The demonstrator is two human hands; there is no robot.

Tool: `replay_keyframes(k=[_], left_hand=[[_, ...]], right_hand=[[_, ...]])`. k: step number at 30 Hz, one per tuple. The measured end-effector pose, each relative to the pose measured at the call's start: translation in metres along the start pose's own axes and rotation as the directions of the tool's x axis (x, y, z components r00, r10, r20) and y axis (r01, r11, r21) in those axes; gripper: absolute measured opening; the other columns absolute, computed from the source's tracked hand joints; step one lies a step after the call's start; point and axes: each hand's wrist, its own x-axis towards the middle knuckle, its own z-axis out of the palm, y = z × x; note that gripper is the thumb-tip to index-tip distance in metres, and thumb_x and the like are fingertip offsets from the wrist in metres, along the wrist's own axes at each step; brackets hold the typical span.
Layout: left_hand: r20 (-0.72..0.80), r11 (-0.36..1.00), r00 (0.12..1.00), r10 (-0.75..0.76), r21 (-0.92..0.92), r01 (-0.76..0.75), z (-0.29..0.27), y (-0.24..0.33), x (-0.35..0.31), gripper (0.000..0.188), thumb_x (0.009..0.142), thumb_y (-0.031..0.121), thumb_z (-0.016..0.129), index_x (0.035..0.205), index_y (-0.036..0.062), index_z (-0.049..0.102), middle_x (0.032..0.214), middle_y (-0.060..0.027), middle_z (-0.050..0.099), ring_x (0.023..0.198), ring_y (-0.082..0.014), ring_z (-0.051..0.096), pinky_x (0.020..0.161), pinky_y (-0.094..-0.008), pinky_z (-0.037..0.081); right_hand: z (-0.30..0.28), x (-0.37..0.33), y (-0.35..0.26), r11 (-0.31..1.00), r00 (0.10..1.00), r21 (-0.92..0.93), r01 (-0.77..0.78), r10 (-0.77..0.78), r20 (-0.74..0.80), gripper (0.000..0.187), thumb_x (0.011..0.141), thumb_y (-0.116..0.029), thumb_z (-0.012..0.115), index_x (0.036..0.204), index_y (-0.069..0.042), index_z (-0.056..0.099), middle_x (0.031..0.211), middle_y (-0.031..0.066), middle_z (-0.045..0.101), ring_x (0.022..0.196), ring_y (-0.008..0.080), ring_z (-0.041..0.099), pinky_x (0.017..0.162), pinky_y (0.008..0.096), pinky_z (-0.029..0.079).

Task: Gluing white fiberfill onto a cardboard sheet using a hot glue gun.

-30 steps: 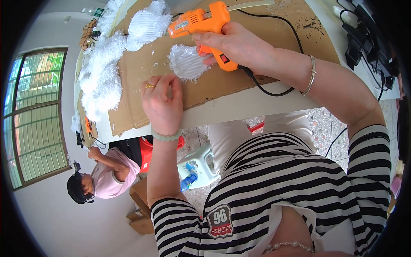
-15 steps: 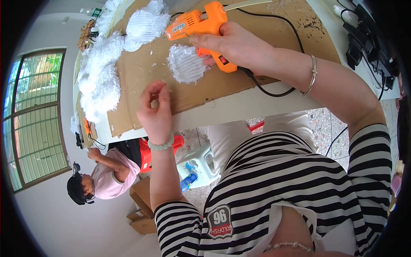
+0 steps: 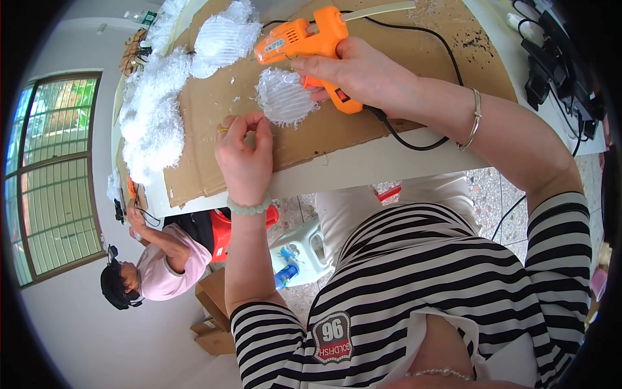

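Note:
My right hand [image 3: 363,71] grips an orange glue gun [image 3: 304,42] with a black cord, its nozzle pointing left over a round white fluffy piece [image 3: 283,97] lying on a brown cardboard sheet [image 3: 414,58]. My left hand [image 3: 245,155] hovers at the near edge of the cardboard, just left of the fluffy piece, with thumb and fingertips pinched together; whether something tiny sits between them I cannot tell. A green bead bracelet circles that wrist.
More white fluffy pieces [image 3: 223,35] and a heap of white fluff [image 3: 152,110] lie at the far left of the white table [image 3: 363,165]. Black plugs and cables [image 3: 551,58] sit at the right. Another person in pink [image 3: 162,259] works at the left end.
My left hand lifted off the cardboard, drew back toward the table edge, and its fingers pinched together. The glue gun stayed over the fluffy piece.

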Motion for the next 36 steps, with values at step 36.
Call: replay_keyframes(k=[36], left_hand=[[0.161, 0.959, 0.984, -0.070, -0.260, 0.111, 0.001, -0.006, 0.041, 0.020, 0.097, 0.012, 0.047, 0.109, 0.0017, 0.059, 0.097, -0.0069, 0.067, 0.090, -0.0143, 0.061, 0.082, -0.0270, 0.046]], right_hand=[[0.000, 0.000, -0.004, 0.991, 0.999, 0.137, 0.006, -0.001, -0.034, 0.046, 0.092, -0.035, 0.056, 0.118, 0.002, 0.053, 0.104, 0.0077, 0.058, 0.095, 0.0135, 0.059, 0.080, 0.0300, 0.054]])
